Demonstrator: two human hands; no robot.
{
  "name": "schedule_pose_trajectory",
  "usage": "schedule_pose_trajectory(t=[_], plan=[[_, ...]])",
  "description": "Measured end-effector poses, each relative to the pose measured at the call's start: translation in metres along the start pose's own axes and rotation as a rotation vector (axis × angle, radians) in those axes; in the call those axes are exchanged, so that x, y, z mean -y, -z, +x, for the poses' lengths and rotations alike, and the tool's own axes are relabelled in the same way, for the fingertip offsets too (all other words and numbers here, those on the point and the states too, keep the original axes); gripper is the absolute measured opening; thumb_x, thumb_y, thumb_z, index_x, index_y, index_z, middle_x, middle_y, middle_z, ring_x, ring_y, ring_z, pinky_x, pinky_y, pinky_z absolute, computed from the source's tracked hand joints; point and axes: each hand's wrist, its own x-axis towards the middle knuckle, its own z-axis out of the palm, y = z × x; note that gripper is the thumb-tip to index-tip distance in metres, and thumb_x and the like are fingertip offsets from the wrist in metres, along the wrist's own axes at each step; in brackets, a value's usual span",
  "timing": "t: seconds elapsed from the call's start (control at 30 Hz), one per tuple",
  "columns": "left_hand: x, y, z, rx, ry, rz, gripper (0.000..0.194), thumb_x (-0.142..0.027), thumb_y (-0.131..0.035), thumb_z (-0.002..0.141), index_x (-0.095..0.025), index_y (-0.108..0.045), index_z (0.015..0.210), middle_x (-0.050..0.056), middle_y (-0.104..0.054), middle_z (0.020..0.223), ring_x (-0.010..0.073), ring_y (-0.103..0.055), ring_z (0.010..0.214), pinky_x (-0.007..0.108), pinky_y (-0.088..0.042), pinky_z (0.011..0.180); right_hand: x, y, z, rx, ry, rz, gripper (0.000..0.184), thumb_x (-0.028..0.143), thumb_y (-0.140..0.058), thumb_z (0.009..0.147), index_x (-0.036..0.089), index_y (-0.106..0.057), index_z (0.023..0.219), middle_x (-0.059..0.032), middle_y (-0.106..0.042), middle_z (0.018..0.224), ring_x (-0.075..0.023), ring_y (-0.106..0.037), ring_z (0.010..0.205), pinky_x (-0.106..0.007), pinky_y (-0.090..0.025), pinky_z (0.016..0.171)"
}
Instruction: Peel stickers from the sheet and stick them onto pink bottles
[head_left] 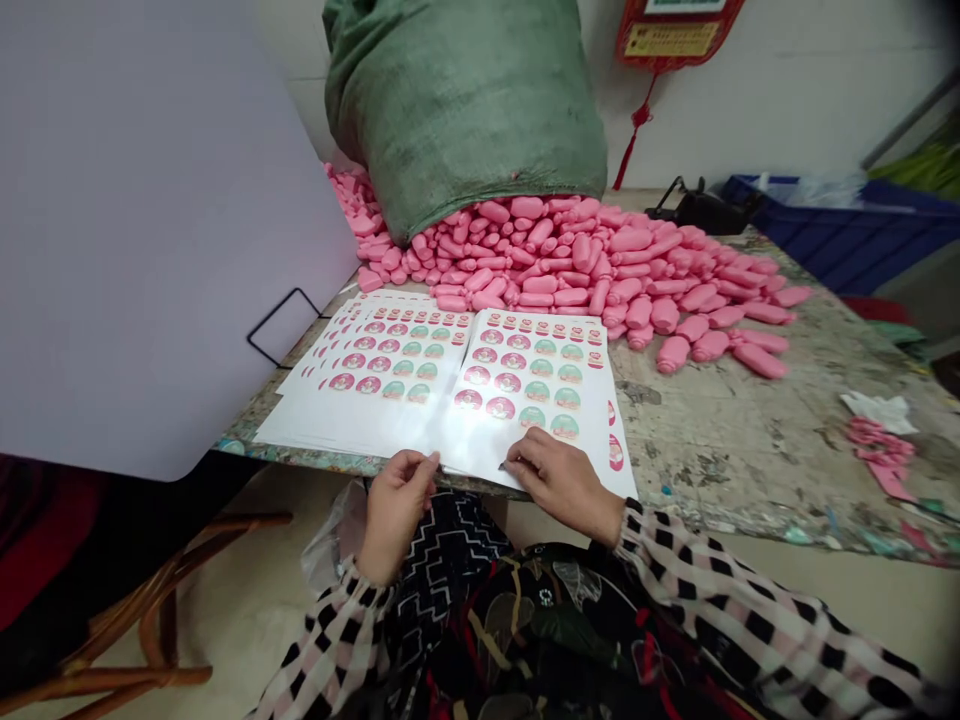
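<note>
Bench (720,435), worn and paint-flecked. Two piles of printed label sheets lie side by side at its near edge: the left sheet pile (352,420), several sheets fanned out leftward, and the right sheet pile (480,435), squarer, with another printed sheet peeking out along its right side. Round labels in magenta and mint, smaller ones along the top.

Left hand (397,500) at the near edge, by the seam between the piles; thumb and forefinger brought together, nothing plainly visible between them. Right hand (562,480) over the lower margin of the right pile, fingers bent and bunched. A small dark bit (504,466) shows at their tips (tool or shadow, too small to say) — cannot tell whether they are clamped on it.

Handling, by judgement: one sheet should be light and limp, easily creased; the bright sheen suggests a slick face, so sheets may slide over each other. Best hold — the blank lower margin or a near corner, off the print.

Behind: pink moulded pieces (637,312) heaped before a green sack (480,110).
</note>
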Motion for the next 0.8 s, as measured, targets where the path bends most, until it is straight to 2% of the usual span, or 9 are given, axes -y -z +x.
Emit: schedule_pose_trajectory(t=[0.07,0.13,0.27,0.33,0.4,0.5,0.6,0.7,0.8], plan=[[-0.002,0.001,0.002,-0.092,-0.136,0.101,0.028,-0.044,-0.062,0.068,-0.018,-0.052,0.065,-0.007,-0.047,0.048,0.0068,-0.04,0.042,0.019,-0.031,0.043,0.002,0.004,-0.001,-0.01,-0.017,0.088,0.016,0.036,-0.05,0.086,0.023,-0.059,0.088,0.0009,-0.055,0.085,-0.0108,-0.052,0.073,-0.023,-0.036,0.066],[-0.003,0.001,0.005,-0.125,-0.202,0.125,0.028,-0.045,-0.061,0.068,-0.018,-0.055,0.067,-0.005,-0.051,0.054,0.0084,-0.045,0.047,0.02,-0.034,0.046,0.001,0.008,-0.001,-0.045,-0.05,0.178,0.018,0.039,-0.055,0.082,0.022,-0.059,0.087,0.0011,-0.056,0.084,-0.011,-0.052,0.073,-0.024,-0.037,0.067],[0.0,-0.001,0.021,-0.144,-0.128,0.074,0.042,-0.052,-0.064,0.062,-0.017,-0.057,0.083,-0.003,-0.056,0.063,0.0104,-0.048,0.048,0.022,-0.037,0.046,-0.008,0.012,-0.001,-0.084,-0.114,0.319,0.021,0.042,-0.061,0.077,0.021,-0.061,0.083,0.001,-0.059,0.081,-0.0118,-0.052,0.073,-0.023,-0.037,0.065],[0.003,-0.002,0.029,-0.166,-0.095,0.123,0.05,-0.055,-0.066,0.058,-0.016,-0.058,0.087,-0.003,-0.055,0.061,0.0115,-0.049,0.049,0.023,-0.038,0.047,-0.012,0.01,-0.001,-0.076,-0.116,0.351,0.022,0.042,-0.062,0.076,0.021,-0.062,0.081,0.0012,-0.06,0.08,-0.0119,-0.052,0.073,-0.023,-0.037,0.065],[0.005,-0.001,0.035,-0.136,-0.071,0.197,0.053,-0.057,-0.066,0.056,-0.015,-0.061,0.087,-0.002,-0.056,0.06,0.0133,-0.051,0.05,0.025,-0.04,0.049,-0.014,0.008,-0.001,-0.07,-0.105,0.351,0.022,0.042,-0.062,0.076,0.021,-0.062,0.08,0.0012,-0.06,0.079,-0.012,-0.052,0.073,-0.023,-0.036,0.065],[0.005,0.001,0.034,-0.056,-0.054,0.277,0.052,-0.058,-0.064,0.058,-0.014,-0.065,0.086,0.001,-0.061,0.063,0.0163,-0.056,0.057,0.028,-0.043,0.057,-0.014,0.007,0.0,-0.07,-0.096,0.344,0.022,0.043,-0.062,0.076,0.021,-0.063,0.079,0.001,-0.061,0.078,-0.012,-0.053,0.073,-0.023,-0.036,0.065],[0.002,0.004,0.025,-0.077,-0.038,0.318,0.052,-0.056,-0.064,0.061,-0.014,-0.067,0.092,0.004,-0.066,0.072,0.0193,-0.059,0.066,0.031,-0.045,0.065,-0.01,0.007,0.002,-0.057,-0.078,0.336,0.023,0.043,-0.061,0.076,0.02,-0.063,0.078,0.0012,-0.061,0.078,-0.0117,-0.053,0.072,-0.023,-0.036,0.065],[-0.004,0.005,0.014,-0.161,-0.036,0.236,0.05,-0.052,-0.067,0.061,-0.014,-0.066,0.094,0.003,-0.066,0.074,0.018,-0.058,0.067,0.031,-0.045,0.066,-0.007,0.007,0.005,-0.028,-0.052,0.325,0.022,0.043,-0.061,0.076,0.021,-0.064,0.078,0.0017,-0.061,0.077,-0.0115,-0.054,0.071,-0.023,-0.036,0.065],[-0.012,0.001,0.002,-0.174,-0.029,-0.054,0.037,-0.041,-0.072,0.061,-0.017,-0.061,0.087,-0.001,-0.065,0.074,0.0123,-0.058,0.063,0.024,-0.046,0.06,-0.006,0.005,0.006,-0.017,-0.029,0.344,0.022,0.043,-0.061,0.076,0.021,-0.064,0.08,0.0021,-0.062,0.079,-0.0112,-0.055,0.072,-0.023,-0.037,0.066]])
